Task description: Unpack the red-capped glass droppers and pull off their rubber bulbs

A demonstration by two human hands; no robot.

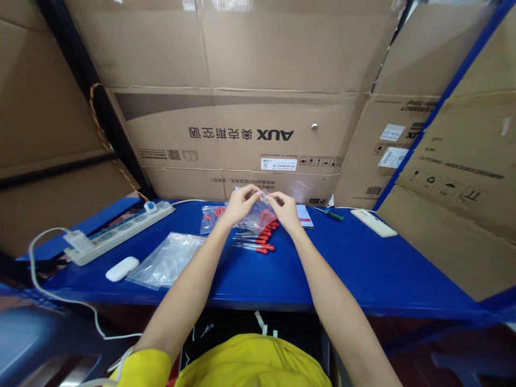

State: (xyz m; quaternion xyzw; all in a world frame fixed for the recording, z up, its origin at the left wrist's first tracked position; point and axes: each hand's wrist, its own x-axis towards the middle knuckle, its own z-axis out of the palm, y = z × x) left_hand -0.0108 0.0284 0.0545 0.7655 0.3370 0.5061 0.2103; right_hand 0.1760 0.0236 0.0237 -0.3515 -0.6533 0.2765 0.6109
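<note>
At the middle of the blue table (346,274), a clear plastic bag (258,214) hangs between my hands. My left hand (241,204) pinches its upper edge, and my right hand (284,208) pinches the same edge from the other side. Red shapes show at the bag's lower right; I cannot tell whether they are inside or behind it. Beneath and just in front lie several glass droppers with red rubber bulbs (262,248), their tips toward the left. Another clear bag (207,221) with small red pieces lies left of my left hand, partly hidden by it.
Flat clear bags (173,260) and a white rounded case (122,269) lie on the left. Behind them runs a power strip (133,228) with a white plug and cable. On the right are a printed card (304,216), a screwdriver (334,215) and a white phone (373,222). Cardboard walls (242,64) enclose the table.
</note>
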